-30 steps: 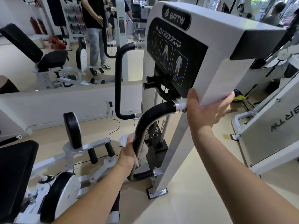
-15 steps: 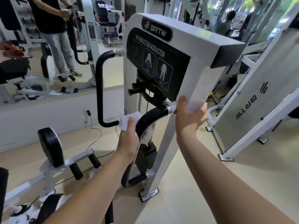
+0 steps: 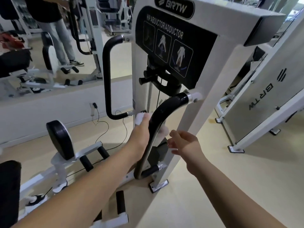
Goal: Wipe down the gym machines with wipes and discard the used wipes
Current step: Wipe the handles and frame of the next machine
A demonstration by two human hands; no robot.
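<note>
A white hip abductor/adductor machine (image 3: 213, 66) stands in front of me. Its near black curved handle (image 3: 166, 109) runs from the frame's post down to the base. My left hand (image 3: 141, 132) grips this handle with a white wipe (image 3: 139, 118) wrapped under the fingers. The wipe shows above the hand and again just right of the bar. My right hand (image 3: 184, 142) hovers in the air right of the handle, fingers loosely curled, holding nothing. A second black handle (image 3: 107, 76) is on the machine's far side.
The machine's black leg pad (image 3: 59, 139) and foot pegs (image 3: 85, 162) lie at lower left. A wall mirror (image 3: 49, 46) reflects a standing person. Another white machine (image 3: 263, 99) stands at right. A cable (image 3: 102, 127) trails over the beige floor.
My right hand has let go of the machine's white post and dropped down beside the handle. My left hand with the wipe stays on the black handle, and the view has moved closer.
</note>
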